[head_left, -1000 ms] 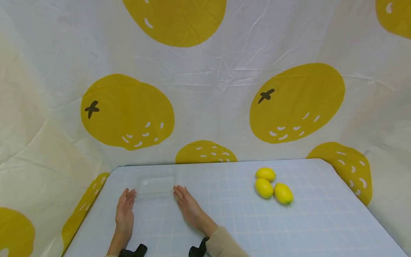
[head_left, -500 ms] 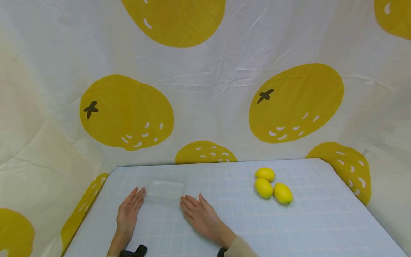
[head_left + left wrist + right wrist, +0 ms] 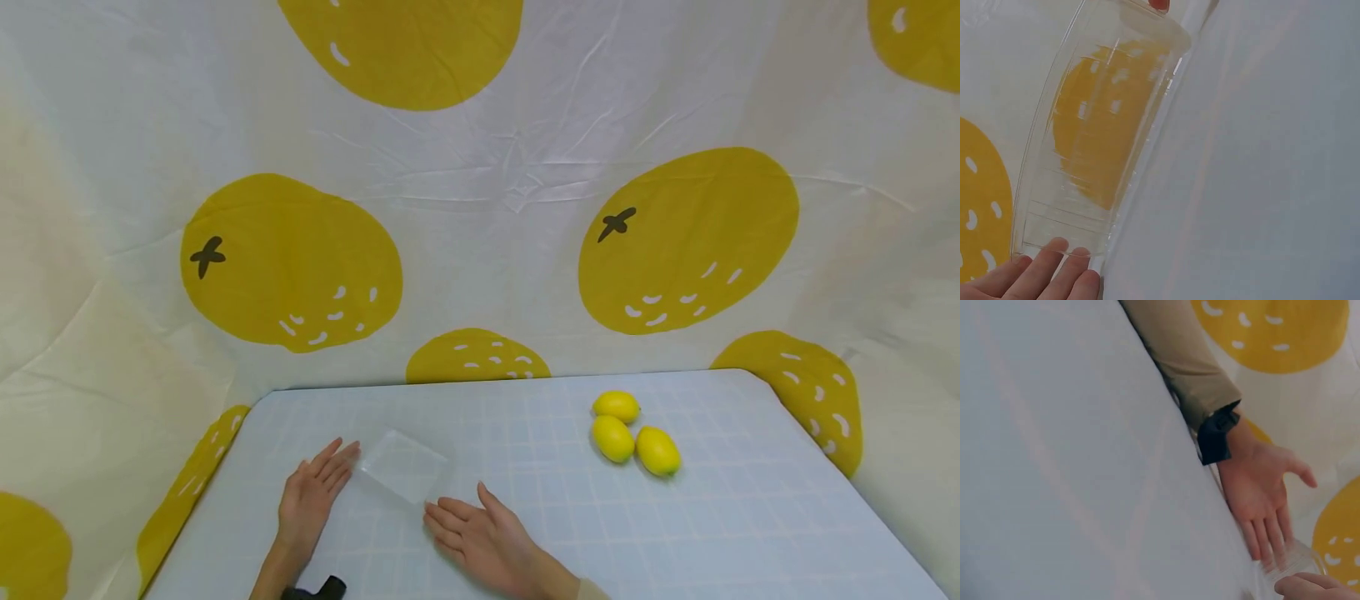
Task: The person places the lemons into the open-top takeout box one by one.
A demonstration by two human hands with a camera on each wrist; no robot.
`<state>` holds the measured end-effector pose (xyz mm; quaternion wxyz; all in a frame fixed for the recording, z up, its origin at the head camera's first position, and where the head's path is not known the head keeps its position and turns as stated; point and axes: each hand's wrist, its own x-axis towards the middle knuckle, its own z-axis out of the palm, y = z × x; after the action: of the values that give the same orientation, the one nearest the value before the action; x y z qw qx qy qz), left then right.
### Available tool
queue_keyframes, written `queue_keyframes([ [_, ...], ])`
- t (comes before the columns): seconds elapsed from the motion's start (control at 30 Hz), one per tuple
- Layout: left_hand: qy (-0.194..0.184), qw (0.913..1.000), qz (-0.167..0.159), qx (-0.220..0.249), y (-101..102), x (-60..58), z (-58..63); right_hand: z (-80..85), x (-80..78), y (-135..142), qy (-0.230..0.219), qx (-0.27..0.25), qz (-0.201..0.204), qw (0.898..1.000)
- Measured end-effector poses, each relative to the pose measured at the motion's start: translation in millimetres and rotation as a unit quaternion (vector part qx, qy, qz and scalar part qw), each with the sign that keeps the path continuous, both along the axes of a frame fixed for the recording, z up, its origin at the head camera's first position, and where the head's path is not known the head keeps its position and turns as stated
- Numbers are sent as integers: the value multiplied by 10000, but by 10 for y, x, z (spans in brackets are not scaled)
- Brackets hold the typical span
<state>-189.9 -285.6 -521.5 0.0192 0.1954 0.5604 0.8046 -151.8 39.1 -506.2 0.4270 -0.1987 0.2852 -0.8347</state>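
Clear rectangular plastic container (image 3: 405,468): long axis far-left to near-right.
Left hand (image 3: 311,496): fingers extended, touching far-left end.
Right hand (image 3: 486,540): fingers extended, touching near-right end.

Table (image 3: 750,533) spread with a pale blue tablecloth (image 3: 645,533) patterned in a whitish grid. On its left part lies a clear rectangular plastic container (image 3: 405,468), set askew; right of centre, three yellow lemons (image 3: 613,439) lie closely grouped
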Motion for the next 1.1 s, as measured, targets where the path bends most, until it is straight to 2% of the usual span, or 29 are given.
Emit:
queue_keyframes([
  [0.1, -97, 9995, -289, 128, 44, -8, 25, -3, 41, 65, -20, 70, 142, 9999],
  [0.27, -2, 9958, -794, 452, 140, -35, 39, -9, 96, 156, 94, 223, 335, 9991],
  [0.5, -628, 9966, -430, -309, 376, -106, 67, 22, 139, 244, 262, 219, 588, 9977],
  [0.6, -740, 9955, -438, -388, 485, -153, 62, 33, 147, 283, 313, 222, 710, 9967],
  [0.83, -739, 9951, -418, -509, 758, -254, 77, 31, 167, 351, 361, 184, 1099, 9931],
  [0.97, -949, 9918, -282, -813, 918, -277, 99, 5, 188, 359, 445, 253, 1338, 9897],
  [1.1, -1036, 9899, -289, -920, 1065, -286, 115, -27, 214, 358, 464, 268, 1463, 9878],
])
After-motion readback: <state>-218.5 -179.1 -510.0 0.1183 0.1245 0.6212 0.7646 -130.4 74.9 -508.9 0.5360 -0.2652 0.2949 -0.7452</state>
